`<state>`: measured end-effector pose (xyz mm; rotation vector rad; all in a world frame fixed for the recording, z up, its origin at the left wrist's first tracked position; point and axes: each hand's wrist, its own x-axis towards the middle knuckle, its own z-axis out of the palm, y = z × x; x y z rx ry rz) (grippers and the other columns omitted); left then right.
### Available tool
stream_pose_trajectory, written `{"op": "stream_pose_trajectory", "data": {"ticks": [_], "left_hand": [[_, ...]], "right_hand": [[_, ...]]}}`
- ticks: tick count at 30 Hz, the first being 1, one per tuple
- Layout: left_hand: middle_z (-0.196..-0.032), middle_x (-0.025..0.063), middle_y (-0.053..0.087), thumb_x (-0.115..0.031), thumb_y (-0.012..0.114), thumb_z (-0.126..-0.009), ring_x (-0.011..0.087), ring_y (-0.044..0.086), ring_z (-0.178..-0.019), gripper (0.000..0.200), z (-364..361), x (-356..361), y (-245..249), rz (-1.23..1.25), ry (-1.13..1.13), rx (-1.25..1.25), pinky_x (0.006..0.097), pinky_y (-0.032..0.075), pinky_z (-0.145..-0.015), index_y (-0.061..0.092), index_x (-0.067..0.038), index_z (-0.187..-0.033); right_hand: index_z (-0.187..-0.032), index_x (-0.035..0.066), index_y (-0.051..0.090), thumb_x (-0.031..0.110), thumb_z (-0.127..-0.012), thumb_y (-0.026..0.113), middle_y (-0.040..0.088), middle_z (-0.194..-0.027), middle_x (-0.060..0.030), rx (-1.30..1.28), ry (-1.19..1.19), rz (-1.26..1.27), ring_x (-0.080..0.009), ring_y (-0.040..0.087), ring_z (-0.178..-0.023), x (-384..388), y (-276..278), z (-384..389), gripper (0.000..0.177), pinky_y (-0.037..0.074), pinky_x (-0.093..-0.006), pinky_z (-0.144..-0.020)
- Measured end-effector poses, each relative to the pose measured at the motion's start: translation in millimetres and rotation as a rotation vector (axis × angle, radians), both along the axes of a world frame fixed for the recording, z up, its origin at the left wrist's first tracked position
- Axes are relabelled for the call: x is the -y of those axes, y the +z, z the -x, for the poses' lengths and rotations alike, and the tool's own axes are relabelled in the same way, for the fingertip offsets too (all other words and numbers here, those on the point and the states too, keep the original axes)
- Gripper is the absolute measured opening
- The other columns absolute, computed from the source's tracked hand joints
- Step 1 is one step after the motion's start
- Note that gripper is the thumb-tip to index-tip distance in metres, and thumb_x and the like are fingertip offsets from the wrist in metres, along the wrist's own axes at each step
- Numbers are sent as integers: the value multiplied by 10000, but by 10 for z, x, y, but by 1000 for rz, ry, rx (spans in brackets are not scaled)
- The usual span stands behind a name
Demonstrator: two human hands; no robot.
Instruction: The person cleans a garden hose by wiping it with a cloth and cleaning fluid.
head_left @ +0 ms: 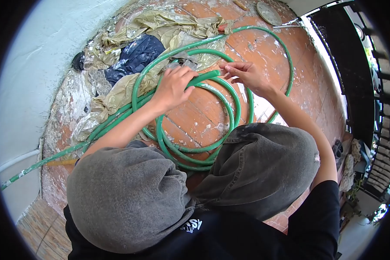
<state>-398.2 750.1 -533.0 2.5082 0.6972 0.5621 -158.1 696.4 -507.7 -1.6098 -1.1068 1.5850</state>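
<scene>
A green garden hose (232, 102) lies in several loose loops on the floor in front of my knees. My left hand (174, 88) is wrapped round the hose near its cut end (213, 73), which points right. Just beyond that end is my right hand (245, 77), its thumb and fingertips brought together in a pinch. Whatever is between those fingertips, if anything, is too small to make out. The hose's other length runs off to the lower left along the wall.
A crumpled tan plastic sheet (177, 22) and a dark blue cloth (136, 56) lie at the upper left by the white wall (26, 69). The tile floor (195, 115) is spattered with white. A round lid-like disc (268, 13) lies at the back, near a dark gate (346, 56).
</scene>
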Motion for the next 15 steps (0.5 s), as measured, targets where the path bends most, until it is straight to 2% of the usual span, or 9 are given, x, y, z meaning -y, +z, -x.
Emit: {"op": "stream_pose_trajectory", "data": {"ticks": [2, 3, 4, 6, 7, 10, 11, 12, 15], "left_hand": [[-905, 75, 507, -86, 590, -682, 232, 491, -900, 292, -17, 37, 60, 9, -31, 12, 347, 347, -751, 518, -37, -961], [-905, 75, 507, -86, 590, -682, 232, 491, -900, 292, -24, 40, 86, 12, -33, 11, 347, 347, -751, 518, -37, -961], [-899, 76, 509, -79, 590, -670, 246, 498, -878, 296, -29, 48, 110, 19, -31, 23, 346, 350, -747, 517, -38, -954], [-893, 78, 512, -72, 591, -658, 260, 504, -856, 300, -32, 66, 125, 38, -30, 35, 345, 352, -744, 516, -40, -947], [-894, 78, 513, -72, 592, -657, 259, 504, -859, 302, -30, 64, 119, 38, -28, 36, 345, 353, -743, 515, -40, -948], [-896, 79, 515, -73, 594, -661, 258, 506, -870, 307, -26, 54, 100, 46, -21, 39, 346, 355, -744, 514, -42, -956], [-899, 79, 516, -75, 594, -664, 258, 506, -873, 308, -29, 48, 93, 35, -21, 32, 347, 355, -747, 513, -42, -960], [-901, 79, 516, -76, 594, -668, 258, 507, -876, 309, -29, 56, 89, 27, -19, 27, 347, 355, -749, 513, -42, -964], [-910, 79, 517, -83, 593, -677, 258, 508, -881, 310, -29, 62, 80, 29, -12, 20, 351, 354, -757, 512, -45, -973]], "right_hand": [[-1043, 44, 574, 193, -841, 525, 602, -900, -36, -31, 2, 28, -80, 541, -776, -41, -85, 39, 255, 451, -220, -676], [-981, 26, 598, 176, -839, 529, 611, -835, -42, -10, 12, -16, -70, 547, -704, -43, -133, 64, 218, 453, -203, -622], [-981, 26, 598, 176, -839, 529, 611, -835, -42, -10, 11, -9, -70, 547, -704, -55, -140, 79, 218, 453, -203, -622], [-895, 0, 614, 157, -837, 529, 611, -736, -44, 47, 103, 69, -62, 541, -606, -71, -145, 90, 188, 446, -181, -551], [-811, -31, 609, 124, -843, 499, 590, -639, -43, 169, 129, 93, -56, 525, -533, -70, -56, 121, 193, 429, -173, -490], [-795, -44, 590, 104, -854, 458, 574, -630, -44, 243, 155, 27, -57, 523, -530, -44, 43, 195, 206, 422, -182, -475], [-788, -35, 571, 100, -861, 423, 554, -616, -35, 171, 158, -71, -61, 517, -517, -31, -45, 185, 213, 414, -189, -456], [-788, -35, 571, 100, -861, 423, 554, -616, -35, 175, 165, -59, -61, 517, -517, -34, -66, 159, 213, 414, -189, -456], [-749, -14, 541, 152, -858, 405, 500, -574, -27, 351, 269, -98, -80, 495, -492, -30, -6, 141, 240, 416, -216, -460]]}}
